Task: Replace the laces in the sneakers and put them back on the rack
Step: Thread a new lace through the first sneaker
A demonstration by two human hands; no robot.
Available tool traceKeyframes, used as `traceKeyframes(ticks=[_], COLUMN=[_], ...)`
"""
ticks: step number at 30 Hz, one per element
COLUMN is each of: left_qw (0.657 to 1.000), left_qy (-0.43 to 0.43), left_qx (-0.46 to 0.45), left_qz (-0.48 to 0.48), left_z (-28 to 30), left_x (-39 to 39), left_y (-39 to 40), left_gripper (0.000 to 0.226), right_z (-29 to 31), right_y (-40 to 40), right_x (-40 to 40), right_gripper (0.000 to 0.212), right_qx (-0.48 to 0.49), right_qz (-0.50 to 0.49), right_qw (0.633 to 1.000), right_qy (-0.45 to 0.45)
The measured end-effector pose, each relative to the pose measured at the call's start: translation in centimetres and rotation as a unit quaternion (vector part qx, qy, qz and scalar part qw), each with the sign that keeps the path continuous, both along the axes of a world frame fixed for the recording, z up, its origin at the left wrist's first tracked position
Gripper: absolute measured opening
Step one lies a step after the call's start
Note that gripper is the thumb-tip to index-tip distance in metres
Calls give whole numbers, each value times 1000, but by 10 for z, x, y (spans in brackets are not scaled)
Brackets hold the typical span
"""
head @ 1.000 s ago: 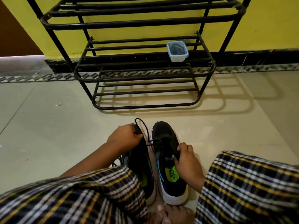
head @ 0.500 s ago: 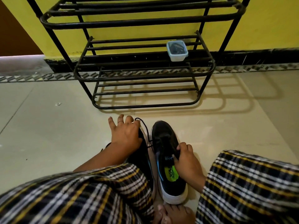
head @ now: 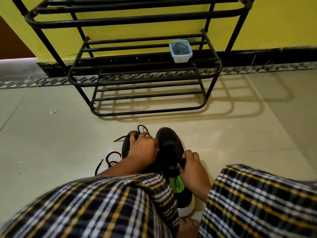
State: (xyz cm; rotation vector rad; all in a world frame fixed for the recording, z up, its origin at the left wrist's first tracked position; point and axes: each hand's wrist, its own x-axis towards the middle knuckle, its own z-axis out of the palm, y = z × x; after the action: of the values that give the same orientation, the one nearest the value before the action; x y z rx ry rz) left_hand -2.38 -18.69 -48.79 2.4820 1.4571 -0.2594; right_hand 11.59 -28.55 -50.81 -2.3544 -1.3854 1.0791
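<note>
I curled my right hand (head: 192,166) round the collar of the right sneaker (head: 171,152) to steady it on the floor tiles, while my left hand (head: 143,148) pinched the black lace (head: 143,128) (probably drawing it out) over the left sneaker (head: 126,146), near the rack (head: 145,81).

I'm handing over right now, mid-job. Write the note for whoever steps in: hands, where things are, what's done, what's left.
Left hand: grips a black lace over the left sneaker.
Right hand: holds the right sneaker at its opening.
Both sneakers sit on the floor before the rack. Loose lace trails left. A tub holding dark laces stands on the middle shelf.
Done: unclear how far lacing has got.
Left: finish lacing, then rack both sneakers.
</note>
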Motion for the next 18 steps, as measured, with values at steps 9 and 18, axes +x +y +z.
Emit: traceKeyframes(ticks=[9,18], left_qw=[904,635], left_qy=[-336,-585], left_qx=[-192,-450], left_qz=[183,230], left_z=[41,115], left_x=[-3,-2], left_y=[11,6], left_gripper=[19,31], right_z=[23,60], right_y=[14,22], right_x=[7,-8], right_gripper=[59,59], right_qx=[30,216], right_qz=[113,36], right_qw=[989,952], right_qy=[-85,212])
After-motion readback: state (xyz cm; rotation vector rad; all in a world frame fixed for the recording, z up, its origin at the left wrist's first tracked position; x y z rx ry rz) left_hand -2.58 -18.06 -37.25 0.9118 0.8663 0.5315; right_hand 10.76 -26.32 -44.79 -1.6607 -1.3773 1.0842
